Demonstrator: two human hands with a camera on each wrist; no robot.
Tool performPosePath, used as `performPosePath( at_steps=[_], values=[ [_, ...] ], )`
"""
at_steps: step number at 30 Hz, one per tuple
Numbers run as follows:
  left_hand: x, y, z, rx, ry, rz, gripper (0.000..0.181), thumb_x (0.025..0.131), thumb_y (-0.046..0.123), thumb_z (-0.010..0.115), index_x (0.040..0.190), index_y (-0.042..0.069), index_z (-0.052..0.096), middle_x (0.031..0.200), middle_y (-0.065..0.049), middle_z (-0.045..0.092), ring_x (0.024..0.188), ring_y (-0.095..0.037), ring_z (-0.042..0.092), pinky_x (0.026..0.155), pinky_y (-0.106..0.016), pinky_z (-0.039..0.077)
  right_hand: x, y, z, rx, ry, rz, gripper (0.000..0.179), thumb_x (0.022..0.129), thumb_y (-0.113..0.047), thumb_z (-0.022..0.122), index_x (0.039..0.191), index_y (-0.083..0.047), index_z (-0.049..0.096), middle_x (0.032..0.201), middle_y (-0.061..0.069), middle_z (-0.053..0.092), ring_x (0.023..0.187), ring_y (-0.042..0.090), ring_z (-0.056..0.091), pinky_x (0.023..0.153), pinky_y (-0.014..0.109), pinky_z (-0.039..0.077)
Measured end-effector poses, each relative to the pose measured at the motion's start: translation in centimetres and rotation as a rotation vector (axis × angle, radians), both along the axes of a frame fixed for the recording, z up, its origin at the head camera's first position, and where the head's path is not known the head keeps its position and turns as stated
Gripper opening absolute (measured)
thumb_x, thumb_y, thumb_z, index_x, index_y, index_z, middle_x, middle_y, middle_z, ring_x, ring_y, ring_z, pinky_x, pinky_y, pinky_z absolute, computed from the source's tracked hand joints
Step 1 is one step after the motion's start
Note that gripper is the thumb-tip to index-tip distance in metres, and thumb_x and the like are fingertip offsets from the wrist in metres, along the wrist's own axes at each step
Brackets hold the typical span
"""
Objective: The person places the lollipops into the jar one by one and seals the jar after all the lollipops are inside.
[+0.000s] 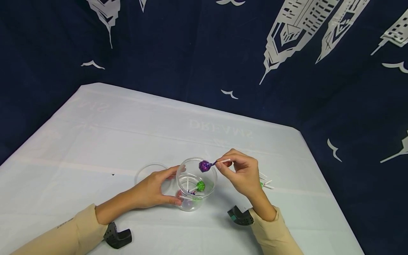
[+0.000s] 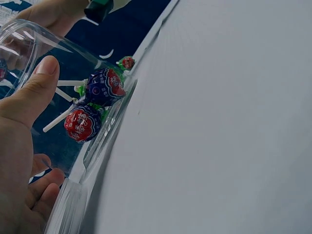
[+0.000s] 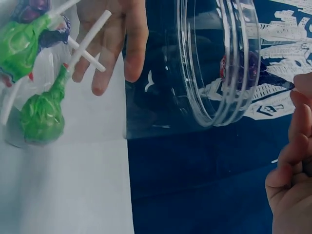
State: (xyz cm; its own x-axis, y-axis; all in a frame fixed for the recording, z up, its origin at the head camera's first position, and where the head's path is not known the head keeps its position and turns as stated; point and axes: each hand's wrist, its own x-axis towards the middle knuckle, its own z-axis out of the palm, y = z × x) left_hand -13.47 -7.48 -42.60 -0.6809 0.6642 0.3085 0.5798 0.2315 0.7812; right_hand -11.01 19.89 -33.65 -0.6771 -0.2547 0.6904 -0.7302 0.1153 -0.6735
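The purple lollipop [image 1: 204,166] is at the mouth of the single jar [image 1: 191,169]; you cannot tell whether its head is inside the rim. Your right hand [image 1: 242,171] has a narrow grip, thumb and fingers pinching that one lollipop by its stick. Your left hand [image 1: 153,189] curves round the jar, holding it upright on the worktop [image 1: 95,156]. Inside, the right wrist view shows two green heads [image 3: 42,119] and part of a purple one; the left wrist view shows two blue-and-red heads [image 2: 105,87]. The full count is unclear. One lid [image 1: 148,172] lies beside the jar. More sticks [image 1: 269,187] show past your right hand, partly hidden.
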Motion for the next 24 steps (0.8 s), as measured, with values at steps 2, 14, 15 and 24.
performPosePath(
  at_steps=[2,14,15,24],
  values=[
    [0.0,0.1,0.0,-0.003,0.000,-0.002,0.095,0.073,0.048,0.085,0.149,0.012,0.042,0.135,0.001,0.060,0.120,-0.019,0.058,0.104,-0.048,0.044,0.1,0.0,-0.1,0.007,-0.020,-0.004,0.010,0.087,-0.004,0.075,0.088,0.006,0.072,0.084,0.001,0.069,0.073,0.014,0.056,0.062,0.021,0.046],
    [0.1,0.1,0.1,-0.022,-0.002,0.013,0.097,0.071,0.047,0.086,0.149,0.013,0.042,0.135,0.001,0.060,0.120,-0.022,0.059,0.104,-0.049,0.044,0.7,1.3,-1.0,-0.002,-0.033,-0.126,0.004,0.083,0.010,0.072,0.085,0.012,0.070,0.083,-0.002,0.070,0.072,0.014,0.054,0.064,0.019,0.043],
    [0.1,0.1,0.1,-0.022,-0.003,0.011,0.097,0.071,0.047,0.086,0.149,0.012,0.042,0.135,0.002,0.060,0.120,-0.021,0.059,0.105,-0.049,0.044,0.8,1.5,-1.2,-0.001,-0.036,-0.137,0.004,0.082,0.011,0.072,0.085,0.012,0.070,0.083,-0.002,0.070,0.072,0.013,0.053,0.063,0.019,0.043],
    [0.0,0.2,0.1,-0.014,-0.001,0.005,0.096,0.071,0.046,0.087,0.149,0.011,0.042,0.133,0.003,0.061,0.120,-0.020,0.059,0.106,-0.050,0.042,1.4,2.3,-2.8,0.003,-0.074,-0.196,0.010,0.078,0.019,0.070,0.083,0.010,0.070,0.080,-0.002,0.069,0.073,0.012,0.052,0.064,0.019,0.043]
  ],
)
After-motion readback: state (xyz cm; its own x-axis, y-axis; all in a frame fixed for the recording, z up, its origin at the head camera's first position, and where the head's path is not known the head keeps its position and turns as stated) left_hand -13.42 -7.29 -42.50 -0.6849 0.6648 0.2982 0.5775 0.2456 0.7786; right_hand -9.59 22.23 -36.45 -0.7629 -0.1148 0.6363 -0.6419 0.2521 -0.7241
